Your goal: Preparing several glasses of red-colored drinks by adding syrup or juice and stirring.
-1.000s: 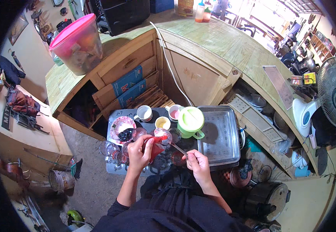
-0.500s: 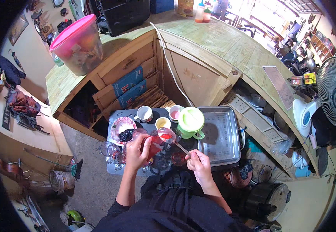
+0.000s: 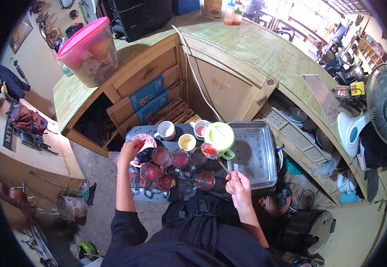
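Observation:
My right hand (image 3: 239, 189) is closed round the handle of a long spoon (image 3: 224, 166). Its bowl carries red stuff and sits beside a lime-green lidded pitcher (image 3: 220, 135). At the far left of the grey table (image 3: 147, 196), my left hand (image 3: 130, 151) reaches over a white bowl (image 3: 150, 141) with red smears, its fingers pinched. Something red shows at the fingertips, too small to name. Black plastic (image 3: 144, 155) lies by that bowl. Several glass mugs with red contents, such as one glass mug (image 3: 180, 158), stand between my hands.
Two white cups (image 3: 165, 130) and a yellowish cup (image 3: 187, 142) stand behind the mugs. A metal tray (image 3: 258, 155) lies at the right. Beyond curves a wooden counter (image 3: 242, 42) bearing a pink-lidded tub (image 3: 91, 55) and a fan (image 3: 382, 107). A black pot (image 3: 309, 233) sits low right.
My left hand has moved left from the middle, where it held a red translucent item, to the white bowl. The spoon and right hand have shifted slightly right, exposing the glass mugs.

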`<state>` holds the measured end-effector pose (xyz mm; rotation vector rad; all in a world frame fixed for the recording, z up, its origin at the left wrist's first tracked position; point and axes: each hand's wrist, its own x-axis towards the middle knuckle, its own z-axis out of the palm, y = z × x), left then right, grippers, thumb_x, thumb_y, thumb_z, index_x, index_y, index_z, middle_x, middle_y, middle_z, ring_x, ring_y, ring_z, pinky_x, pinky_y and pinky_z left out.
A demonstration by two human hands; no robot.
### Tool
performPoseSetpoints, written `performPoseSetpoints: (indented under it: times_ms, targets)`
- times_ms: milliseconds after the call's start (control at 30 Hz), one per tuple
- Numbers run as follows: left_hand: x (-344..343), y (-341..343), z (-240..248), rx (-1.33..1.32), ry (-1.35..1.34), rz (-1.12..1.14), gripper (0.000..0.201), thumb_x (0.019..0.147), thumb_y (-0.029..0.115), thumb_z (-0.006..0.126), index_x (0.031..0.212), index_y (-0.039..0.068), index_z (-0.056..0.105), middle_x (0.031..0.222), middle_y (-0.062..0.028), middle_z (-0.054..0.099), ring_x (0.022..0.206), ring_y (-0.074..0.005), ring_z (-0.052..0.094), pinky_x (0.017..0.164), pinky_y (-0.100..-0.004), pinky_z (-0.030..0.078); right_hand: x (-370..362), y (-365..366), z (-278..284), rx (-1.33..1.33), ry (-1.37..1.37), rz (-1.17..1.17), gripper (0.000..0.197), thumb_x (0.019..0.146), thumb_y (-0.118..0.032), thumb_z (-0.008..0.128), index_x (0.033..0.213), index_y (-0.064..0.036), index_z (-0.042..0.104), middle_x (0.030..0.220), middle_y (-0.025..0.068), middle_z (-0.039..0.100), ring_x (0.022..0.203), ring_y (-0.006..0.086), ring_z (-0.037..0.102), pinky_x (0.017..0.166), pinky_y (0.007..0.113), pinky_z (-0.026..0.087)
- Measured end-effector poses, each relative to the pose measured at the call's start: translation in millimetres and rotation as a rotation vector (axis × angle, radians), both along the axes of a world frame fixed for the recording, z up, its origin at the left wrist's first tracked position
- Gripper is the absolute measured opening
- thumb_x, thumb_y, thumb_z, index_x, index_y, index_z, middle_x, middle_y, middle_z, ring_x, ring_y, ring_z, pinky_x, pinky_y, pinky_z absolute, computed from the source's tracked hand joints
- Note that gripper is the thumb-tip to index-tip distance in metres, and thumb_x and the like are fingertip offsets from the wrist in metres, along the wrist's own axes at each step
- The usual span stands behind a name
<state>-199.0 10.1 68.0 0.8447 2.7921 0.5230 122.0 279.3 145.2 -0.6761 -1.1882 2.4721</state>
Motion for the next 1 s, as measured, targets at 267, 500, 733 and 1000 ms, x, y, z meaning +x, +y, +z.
performPoseSetpoints:
  times_ms: [267,500,733,1000]
  targets:
    - [0,11,-38,0.061,0.276,-0.045,0.034,0.074,0.005,0.054,0.108,0.004,0.056,0.103,-0.0197,0.058,0.096,-0.0344,0.055,0.082,-0.0379,0.044,6,3,-4,0.083,-0.063,-0.032,0.027,0.092,-0.022,0.045,0.081,0.0016,0.052,0.052,-0.0087,0.03,0.042,0.0001,0.024,0.04,0.019,0.017]
    - [162,82,73,0.354,-0.66,-0.31,0.03,0.084,0.023,0.054,0.104,0.0,0.055,0.101,-0.019,0.056,0.096,-0.0311,0.055,0.083,-0.0367,0.043,28,19,-15,0.143,-0.188,-0.008,0.025,0.092,-0.02,0.046,0.08,0.0,0.052,0.053,-0.0097,0.03,0.042,-0.0006,0.024,0.039,0.019,0.016]
    - [227,80,-47,0.303,-0.504,-0.207,0.044,0.082,0.025,0.058,0.113,-0.003,0.044,0.109,-0.0241,0.05,0.103,-0.0371,0.049,0.088,-0.0398,0.039,41,29,-30,0.389,-0.429,0.188,0.03,0.089,-0.023,0.05,0.069,-0.0023,0.056,0.051,-0.006,0.038,0.044,0.0025,0.032,0.041,0.021,0.024]
    - [201,84,-74,0.311,-0.611,-0.285,0.026,0.082,0.027,0.058,0.09,0.002,0.058,0.072,-0.0198,0.059,0.071,-0.0343,0.06,0.063,-0.0397,0.045,20,4,-60,1.031,-0.595,0.319,0.032,0.085,-0.027,0.051,0.068,-0.0015,0.06,0.061,0.0152,0.058,0.06,0.0273,0.059,0.056,0.036,0.043]
